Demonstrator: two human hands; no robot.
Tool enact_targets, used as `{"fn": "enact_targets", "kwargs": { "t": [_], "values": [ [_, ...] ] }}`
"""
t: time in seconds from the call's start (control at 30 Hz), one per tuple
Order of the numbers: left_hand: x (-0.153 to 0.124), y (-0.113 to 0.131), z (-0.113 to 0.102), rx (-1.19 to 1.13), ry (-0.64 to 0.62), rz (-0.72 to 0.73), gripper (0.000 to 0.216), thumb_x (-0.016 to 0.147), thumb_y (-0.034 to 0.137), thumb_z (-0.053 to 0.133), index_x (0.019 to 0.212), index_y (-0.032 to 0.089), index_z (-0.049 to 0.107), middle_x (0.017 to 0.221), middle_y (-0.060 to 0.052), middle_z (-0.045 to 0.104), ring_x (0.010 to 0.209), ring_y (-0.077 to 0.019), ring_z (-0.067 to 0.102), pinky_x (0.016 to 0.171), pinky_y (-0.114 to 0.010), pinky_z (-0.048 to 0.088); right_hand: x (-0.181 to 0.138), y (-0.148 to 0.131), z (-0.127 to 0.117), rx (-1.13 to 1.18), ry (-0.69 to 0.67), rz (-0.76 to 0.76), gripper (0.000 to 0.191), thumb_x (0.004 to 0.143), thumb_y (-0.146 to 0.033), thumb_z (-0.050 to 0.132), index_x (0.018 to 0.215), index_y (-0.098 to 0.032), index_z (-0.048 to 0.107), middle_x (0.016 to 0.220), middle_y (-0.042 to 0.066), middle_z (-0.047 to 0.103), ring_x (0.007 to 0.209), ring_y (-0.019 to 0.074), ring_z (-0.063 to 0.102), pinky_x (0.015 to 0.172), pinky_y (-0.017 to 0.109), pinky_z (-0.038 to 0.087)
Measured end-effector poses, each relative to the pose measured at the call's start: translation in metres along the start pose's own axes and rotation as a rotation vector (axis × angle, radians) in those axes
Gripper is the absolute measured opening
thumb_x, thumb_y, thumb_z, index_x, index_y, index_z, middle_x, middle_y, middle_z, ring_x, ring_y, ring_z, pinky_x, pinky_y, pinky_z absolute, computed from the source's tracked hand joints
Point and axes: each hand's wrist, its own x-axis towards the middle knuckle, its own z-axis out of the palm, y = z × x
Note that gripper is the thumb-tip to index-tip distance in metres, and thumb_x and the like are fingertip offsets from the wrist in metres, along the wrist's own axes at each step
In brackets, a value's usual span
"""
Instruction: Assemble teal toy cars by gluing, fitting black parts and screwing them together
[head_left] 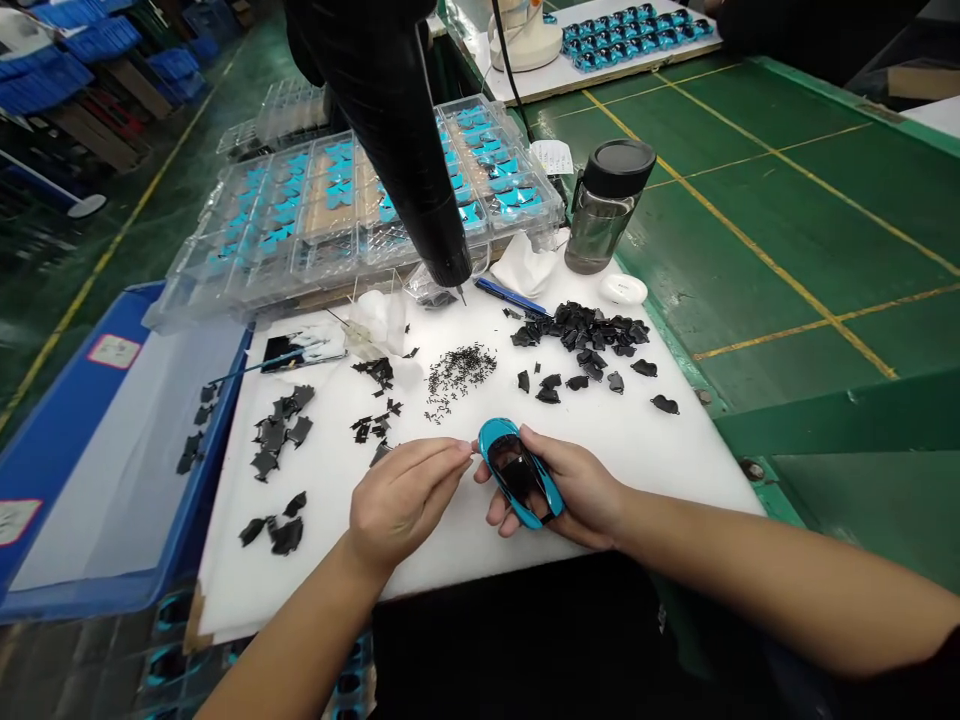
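My right hand (577, 490) cradles a blue toy car body (519, 472) with a glossy black window insert, held just above the white foam mat (450, 540). My left hand (405, 495) is beside it, fingers pinched together at the car's front end on something too small to make out. A pile of tiny black screws (459, 372) lies just beyond the hands. Black plastic parts lie in a heap at the right (585, 335) and scattered at the left (279, 432).
A black hanging power screwdriver (405, 140) points down over the mat's far edge. Clear trays of blue parts (337, 210) stand behind it. A water bottle (604, 205) is at the right, a blue bin (112, 460) at the left, and green table (787, 230) beyond.
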Motion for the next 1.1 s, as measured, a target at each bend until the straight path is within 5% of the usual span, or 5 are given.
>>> {"fn": "enact_targets", "kwargs": {
  "t": [0.23,0.4,0.83,1.1],
  "values": [
    [0.004,0.002,0.007,-0.104,0.101,-0.266,0.025,0.083,0.006,0.068,0.101,0.023,0.071,0.089,-0.003,0.073,0.079,-0.0147,0.069,0.07,-0.027,0.058,0.002,0.002,0.001,-0.011,0.033,-0.008,0.041,0.104,-0.043,0.038,0.113,-0.011,0.062,0.104,0.015,0.071,0.068,0.021,0.074,0.063,0.034,0.062],
    [0.0,-0.002,0.007,-0.123,0.064,-0.457,0.02,0.084,0.014,0.07,0.101,0.023,0.074,0.095,-0.004,0.075,0.086,-0.0169,0.071,0.074,-0.03,0.06,0.003,0.001,0.001,-0.016,0.021,0.008,0.046,0.105,-0.043,0.033,0.109,-0.009,0.064,0.089,0.014,0.072,0.066,0.0207,0.073,0.062,0.033,0.062],
    [0.002,0.0,0.006,-0.07,0.027,-0.163,0.024,0.082,0.006,0.067,0.101,0.02,0.068,0.088,-0.002,0.077,0.08,-0.0166,0.075,0.072,-0.027,0.062,0.002,0.003,0.002,-0.052,0.019,-0.002,0.04,0.102,-0.047,0.044,0.109,-0.012,0.062,0.105,0.015,0.071,0.068,0.0207,0.074,0.063,0.034,0.063],
    [0.011,0.0,0.008,-0.03,-0.046,0.097,0.032,0.083,0.005,0.067,0.11,0.021,0.063,0.093,-0.006,0.074,0.085,-0.018,0.071,0.076,-0.032,0.06,0.002,-0.001,0.007,-0.069,0.027,0.052,0.042,0.106,-0.039,0.031,0.116,-0.008,0.058,0.07,0.011,0.072,0.059,0.0216,0.074,0.062,0.032,0.061]
  ]
}}
